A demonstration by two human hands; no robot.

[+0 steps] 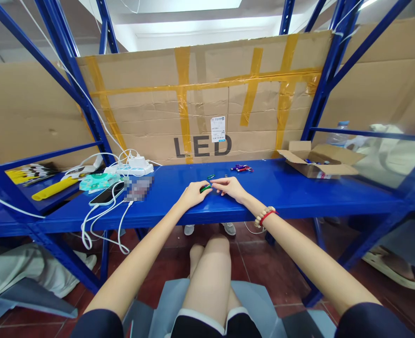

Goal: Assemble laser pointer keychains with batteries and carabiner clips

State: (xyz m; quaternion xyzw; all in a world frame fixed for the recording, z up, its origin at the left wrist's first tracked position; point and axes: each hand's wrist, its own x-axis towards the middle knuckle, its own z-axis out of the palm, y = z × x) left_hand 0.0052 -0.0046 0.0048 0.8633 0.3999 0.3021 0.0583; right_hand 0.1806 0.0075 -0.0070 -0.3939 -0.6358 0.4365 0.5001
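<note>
My left hand (192, 193) rests at the front part of the blue shelf table (179, 176), its fingers closed around a small shiny green piece (205, 188) whose kind I cannot make out. Close beside it, my right hand (231, 188) has thumb and index finger pinched by the end of that green piece. Whatever those fingertips hold is too small to name. Just beyond the hands lies another small green piece (211, 177). Farther back is a little pile of shiny purple and red pieces (242, 168).
An open cardboard box (318, 166) with small items stands at the right. On the left are a phone (108, 194), a power strip (137, 165), white cables (118, 237) and a teal packet (98, 182). A cardboard panel (151, 117) closes off the back between blue posts.
</note>
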